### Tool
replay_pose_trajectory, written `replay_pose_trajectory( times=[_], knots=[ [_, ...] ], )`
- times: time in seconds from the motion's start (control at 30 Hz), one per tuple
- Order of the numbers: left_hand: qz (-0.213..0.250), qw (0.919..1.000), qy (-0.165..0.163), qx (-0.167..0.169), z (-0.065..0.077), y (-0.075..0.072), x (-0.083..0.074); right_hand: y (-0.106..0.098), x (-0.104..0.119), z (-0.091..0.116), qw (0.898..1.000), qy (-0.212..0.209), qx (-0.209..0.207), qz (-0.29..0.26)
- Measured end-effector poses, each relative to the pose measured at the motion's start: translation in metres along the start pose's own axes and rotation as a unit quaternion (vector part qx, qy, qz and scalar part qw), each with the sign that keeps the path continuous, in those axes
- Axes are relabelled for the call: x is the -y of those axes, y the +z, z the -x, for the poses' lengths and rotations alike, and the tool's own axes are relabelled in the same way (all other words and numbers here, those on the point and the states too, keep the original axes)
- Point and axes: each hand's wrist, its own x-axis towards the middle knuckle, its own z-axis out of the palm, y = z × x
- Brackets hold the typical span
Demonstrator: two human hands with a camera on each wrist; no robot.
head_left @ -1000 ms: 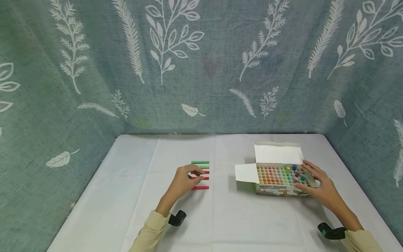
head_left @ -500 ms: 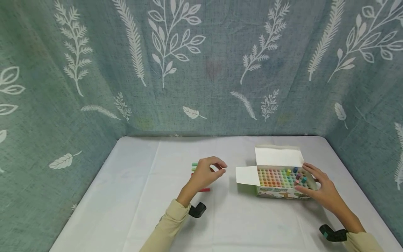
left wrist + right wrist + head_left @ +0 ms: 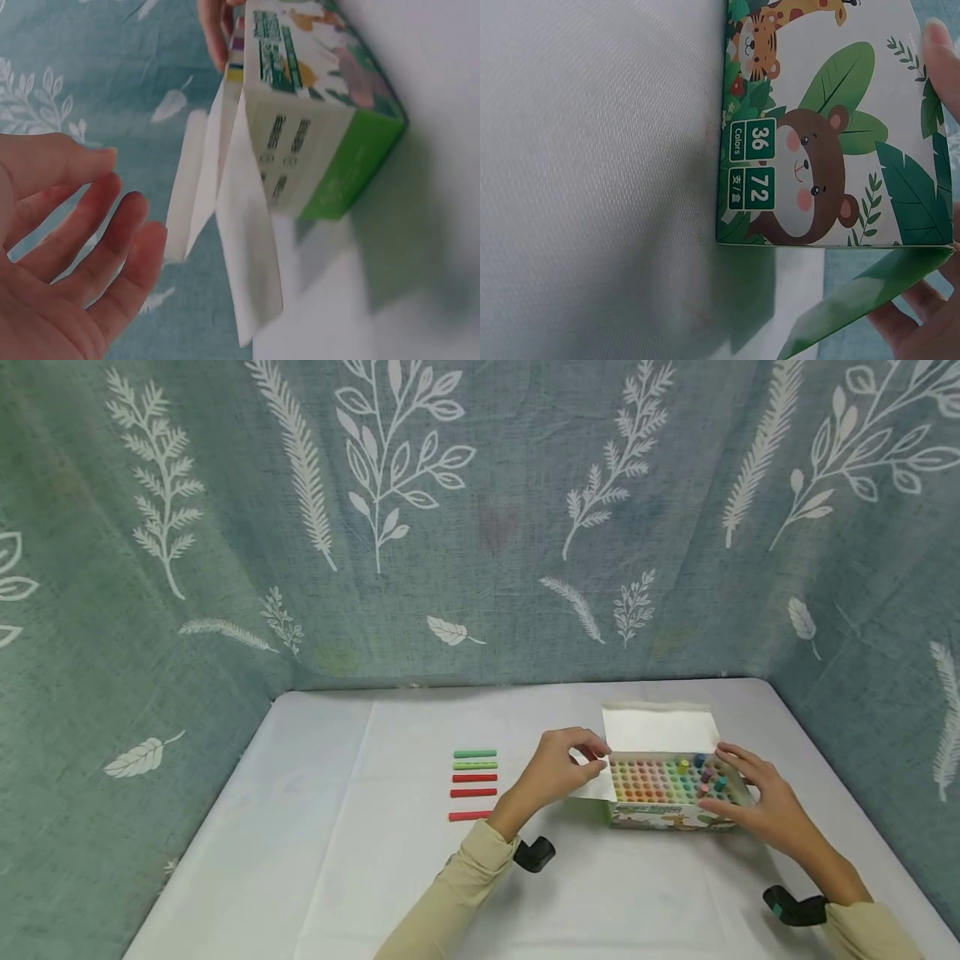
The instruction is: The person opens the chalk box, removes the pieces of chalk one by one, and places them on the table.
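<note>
My left hand (image 3: 558, 766) hovers over the box's left flap (image 3: 596, 785) with its fingers loosely bent. In the left wrist view that hand (image 3: 82, 225) shows nothing between its fingers, and stands apart from the white flap (image 3: 247, 247). My right hand (image 3: 765, 793) holds the right end of the open cardboard box (image 3: 652, 817), thumb at the front and fingers at the back. Many slim coloured sticks fill the box on end; a yellow stick (image 3: 683, 766) and several others stand higher than the rest. Whether these are crayons or pens I cannot tell.
On the white table (image 3: 360, 860), left of the box, lie several loose sticks in a column, among them a green stick (image 3: 475, 753) and a red stick (image 3: 474, 792). The raised lid (image 3: 660, 728) stands behind the box. A leaf-patterned curtain (image 3: 510, 618) surrounds the table.
My left hand has moved right, from over the loose sticks to the box's left flap, uncovering the column of sticks. My right hand has stayed on the box.
</note>
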Motion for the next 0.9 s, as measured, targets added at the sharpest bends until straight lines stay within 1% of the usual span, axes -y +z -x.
replay_pose_trajectory(
  times=[0.17,0.23,0.37,0.53,0.7,0.9],
  knots=[
    [-0.033,0.9986,0.035,0.021,-0.015,0.02,-0.008,-0.002,0.0,-0.001,1.0,0.002,-0.003,0.001],
    [-0.044,0.9978,0.04,0.031,-0.021,0.027,-0.01,-0.002,0.001,-0.001,1.0,0.003,-0.003,0.0],
    [-0.057,0.9967,0.028,0.051,-0.031,0.039,-0.013,-0.002,0.001,-0.001,1.0,0.005,0.0,-0.004],
    [-0.086,0.9936,0.02,0.071,-0.042,0.054,-0.015,-0.001,0.002,0.0,1.0,0.0,0.0,-0.009],
    [-0.103,0.9914,0.016,0.08,-0.052,0.068,-0.018,-0.001,0.002,-0.001,1.0,-0.003,-0.001,-0.011],
    [-0.146,0.9844,0.015,0.097,-0.061,0.081,-0.02,0.0,0.0,-0.001,1.0,-0.006,0.002,-0.012]
  ],
)
